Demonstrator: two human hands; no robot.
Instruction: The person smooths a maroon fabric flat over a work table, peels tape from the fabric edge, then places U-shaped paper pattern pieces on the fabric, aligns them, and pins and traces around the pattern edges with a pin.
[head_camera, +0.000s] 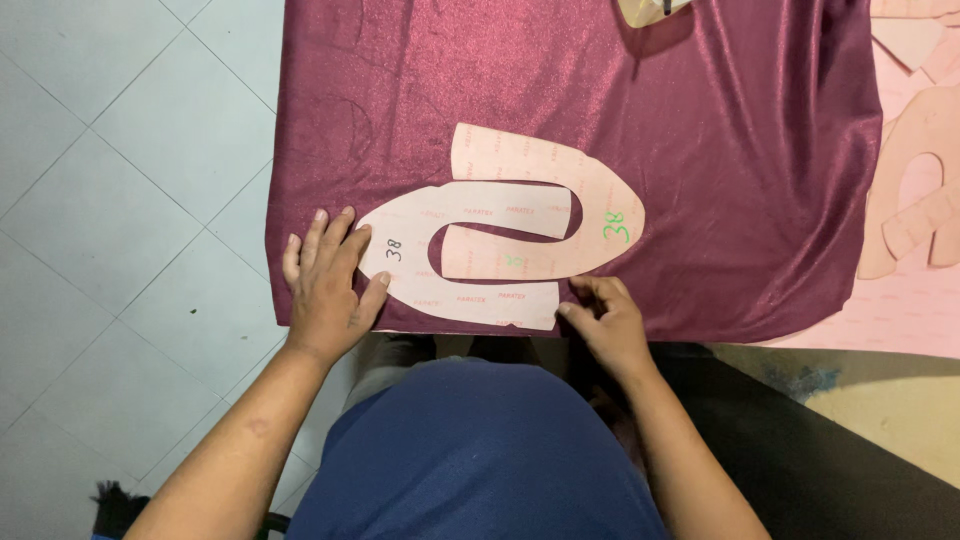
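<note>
Two pale pink U-shaped card patterns lie interlocked on a dark maroon satin cloth (700, 150). The near pattern (470, 295) opens to the right; the far pattern (540, 165) opens to the left. My left hand (328, 280) lies flat, fingers spread, pressing the curved left end of the near pattern. My right hand (605, 320) is curled at the cloth's front edge, fingertips beside the right end of the near pattern's lower arm and under the far pattern's curve. Whether it pinches anything I cannot tell.
More pink card pieces (915, 200) lie at the right on a pink sheet. A small object (650, 10) sits at the cloth's far edge. Grey floor tiles (130, 180) lie to the left. My blue-clad body is below the cloth.
</note>
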